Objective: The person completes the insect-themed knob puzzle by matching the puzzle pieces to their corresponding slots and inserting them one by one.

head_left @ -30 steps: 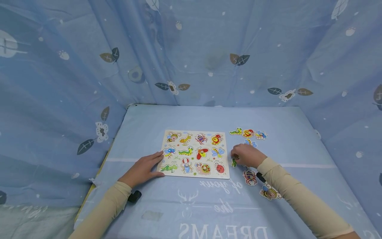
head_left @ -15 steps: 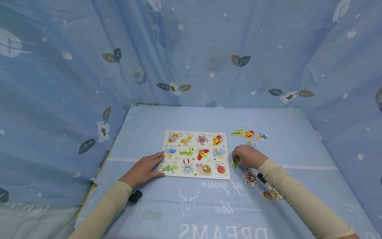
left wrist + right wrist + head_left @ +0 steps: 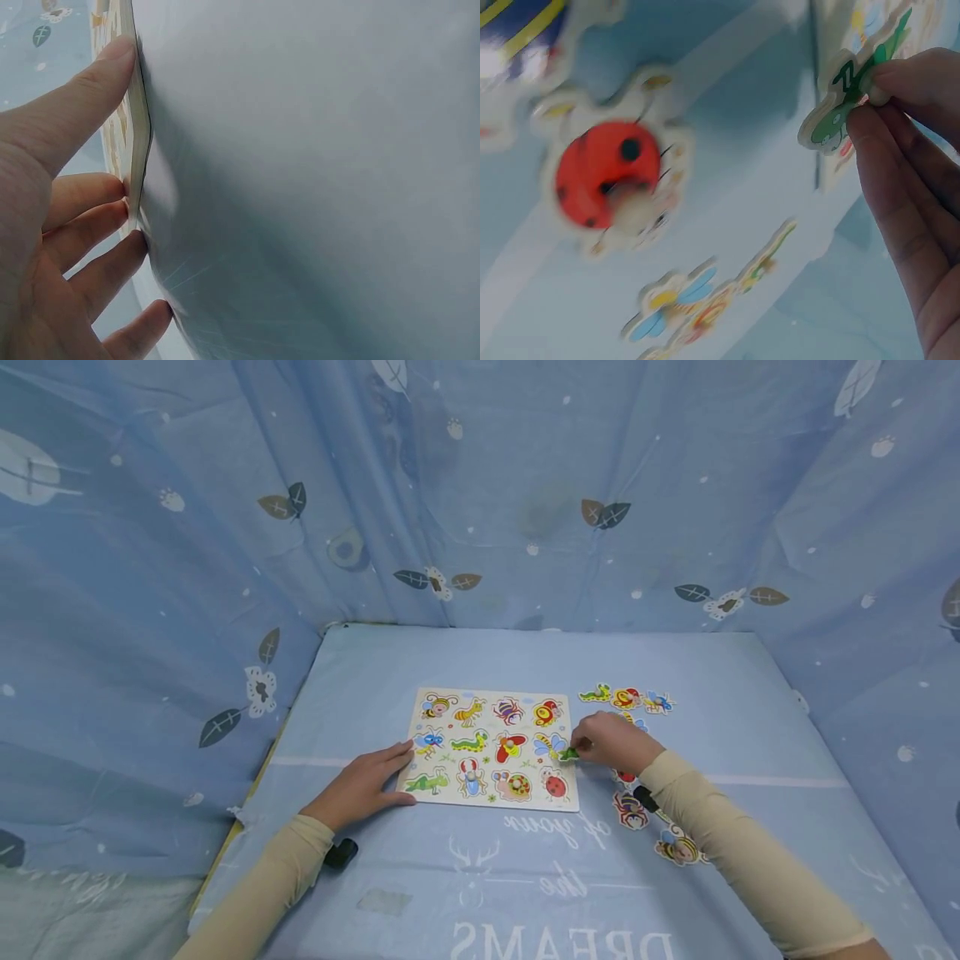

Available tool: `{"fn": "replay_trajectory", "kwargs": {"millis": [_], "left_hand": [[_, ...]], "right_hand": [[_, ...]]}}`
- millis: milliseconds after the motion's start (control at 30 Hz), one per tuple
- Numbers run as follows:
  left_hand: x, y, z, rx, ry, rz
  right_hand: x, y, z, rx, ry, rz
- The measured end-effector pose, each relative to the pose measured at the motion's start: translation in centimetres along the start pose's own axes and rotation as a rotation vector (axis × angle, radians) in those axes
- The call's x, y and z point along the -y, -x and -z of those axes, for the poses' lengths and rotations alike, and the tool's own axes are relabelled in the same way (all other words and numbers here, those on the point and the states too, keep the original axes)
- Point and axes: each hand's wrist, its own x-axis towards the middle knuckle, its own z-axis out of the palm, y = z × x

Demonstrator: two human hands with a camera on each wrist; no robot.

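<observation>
My right hand point(image 3: 618, 743) pinches a green grasshopper puzzle piece point(image 3: 568, 754) by its small knob, over the right edge of the wooden insect puzzle board point(image 3: 525, 803). In the right wrist view the grasshopper piece is tilted between thumb and fingertips. My left hand point(image 3: 363, 785) rests at the board's left edge, fingers spread and thumb near the lower corner. Thumb and fingertips touch that edge in the left wrist view. Knobs show on the board's red-winged bug, blue beetle and snail. A ladybug piece point(image 3: 607, 176) lies right of the board, partly hidden by my right hand in the head view.
Loose pieces lie right of the board: a caterpillar point(image 3: 595, 692), a red insect point(image 3: 626, 697), a blue insect point(image 3: 659, 702) and a blue-winged one point(image 3: 633, 721) behind; a spider point(image 3: 630, 810) and a bee point(image 3: 677, 846) nearer. Blue cloth covers the table; curtains surround it.
My right hand has lifted the grasshopper piece from the table and moved it left over the board's right edge, uncovering part of the ladybug piece. The left hand has stayed at the board.
</observation>
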Motion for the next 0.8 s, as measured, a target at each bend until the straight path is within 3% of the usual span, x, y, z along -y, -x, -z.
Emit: {"fn": "replay_trajectory", "kwargs": {"millis": [367,533,800], "left_hand": [[-0.2,0.1,0.2,0.005,-0.002,0.009],[-0.4,0.0,0.4,0.014,0.006,0.022],[-0.2,0.0,0.3,0.027,0.012,0.026]], "right_hand": [[6.4,-5.2,-0.2,-0.001,-0.022,0.150],[10.2,-8.3,-1.5,0.005,0.036,0.252],[15.7,-11.9,-3.6,0.032,0.073,0.348]]}}
